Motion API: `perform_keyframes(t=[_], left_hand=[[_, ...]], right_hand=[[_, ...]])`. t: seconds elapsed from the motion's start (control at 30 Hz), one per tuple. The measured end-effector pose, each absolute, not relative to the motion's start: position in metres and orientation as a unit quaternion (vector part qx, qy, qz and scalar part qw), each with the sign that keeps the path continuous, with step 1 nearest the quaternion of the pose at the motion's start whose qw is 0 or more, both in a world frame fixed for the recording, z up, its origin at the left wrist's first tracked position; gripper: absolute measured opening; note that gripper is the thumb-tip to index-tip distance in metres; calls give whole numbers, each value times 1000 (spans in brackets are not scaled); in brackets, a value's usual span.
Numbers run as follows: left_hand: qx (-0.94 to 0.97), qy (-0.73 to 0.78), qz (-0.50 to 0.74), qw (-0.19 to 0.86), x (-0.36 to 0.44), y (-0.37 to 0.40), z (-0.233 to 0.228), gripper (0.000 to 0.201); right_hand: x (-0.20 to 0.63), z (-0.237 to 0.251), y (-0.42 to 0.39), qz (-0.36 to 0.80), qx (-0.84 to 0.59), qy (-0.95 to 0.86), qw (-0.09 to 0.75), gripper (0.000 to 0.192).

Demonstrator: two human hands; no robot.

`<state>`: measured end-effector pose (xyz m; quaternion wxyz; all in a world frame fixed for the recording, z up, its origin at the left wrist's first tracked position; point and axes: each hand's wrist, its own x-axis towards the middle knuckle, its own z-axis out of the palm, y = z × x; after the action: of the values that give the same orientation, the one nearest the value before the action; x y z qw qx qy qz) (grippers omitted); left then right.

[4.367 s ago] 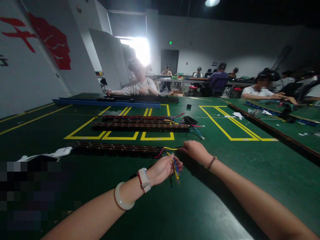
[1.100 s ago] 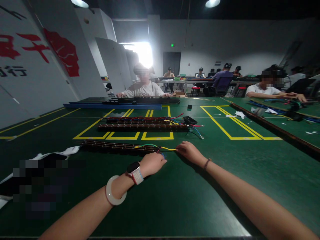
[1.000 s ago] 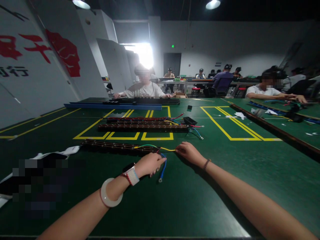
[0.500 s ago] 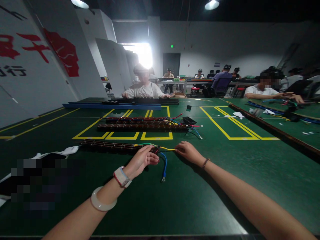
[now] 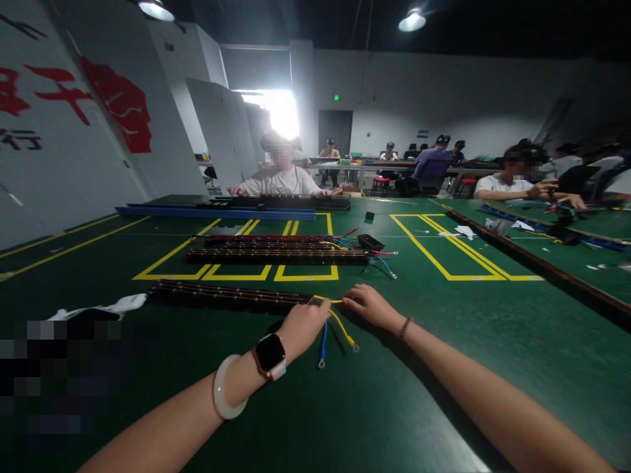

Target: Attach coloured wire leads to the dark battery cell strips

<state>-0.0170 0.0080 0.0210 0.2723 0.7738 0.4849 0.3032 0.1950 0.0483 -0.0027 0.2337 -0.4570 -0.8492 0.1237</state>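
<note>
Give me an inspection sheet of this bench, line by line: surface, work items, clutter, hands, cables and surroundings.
Surface: green table with yellow marked boxes.
Job's things: a long dark strip lies flat near the hands; two more strips lie inside the yellow boxes.
Clutter: white cloth at the strip's left end; small black box by the far strips.
Grippers: left hand at the strip's right end, fingers closed on the wires; right hand rests beside it, pinching the yellow wire.
Cables: yellow wire and blue wire trail loose from the strip, ring terminals on the table.
Surroundings: other people seated at benches beyond; white wall panels left.
</note>
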Motion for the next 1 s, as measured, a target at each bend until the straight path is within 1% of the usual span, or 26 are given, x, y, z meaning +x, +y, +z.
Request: perform_keyframes(t=[0.17,0.23,0.33,0.4,0.47,0.57,0.63,0.7,0.8,0.87,1.0], left_hand=[[738,497,344,301,-15,-10,19,20],[735,517,314,307,-17,-13,19,22],[747,532,215,335,-21,-9,18,33],[728,533,154,403,-23,-1,16,37],[680,519,131,501,-24,6,14,37],[593,458,195,633,-23,12,11,36],[538,411,250,692,-21,11,11,36],[495,375,283,731,-21,9,11,34],[438,325,305,781,-19,6,9,31],[404,298,314,806,-18,4,7,29],[342,290,339,827,-11,2,4,23]], right_hand=[[185,8,41,107,-463,-856,203,41],[179,10,38,115,-456,-861,193,44],[172,9,37,152,-454,-859,180,43],[168,9,36,179,-457,-855,166,36],[166,10,35,194,-463,-851,154,26],[163,13,31,210,-480,-835,166,13],[160,16,28,214,-488,-826,182,12],[158,20,24,165,-501,-832,171,13],[152,21,16,10,-506,-857,98,15],[147,20,9,-72,-485,-870,55,17],[135,13,-8,-151,-449,-880,38,26]])
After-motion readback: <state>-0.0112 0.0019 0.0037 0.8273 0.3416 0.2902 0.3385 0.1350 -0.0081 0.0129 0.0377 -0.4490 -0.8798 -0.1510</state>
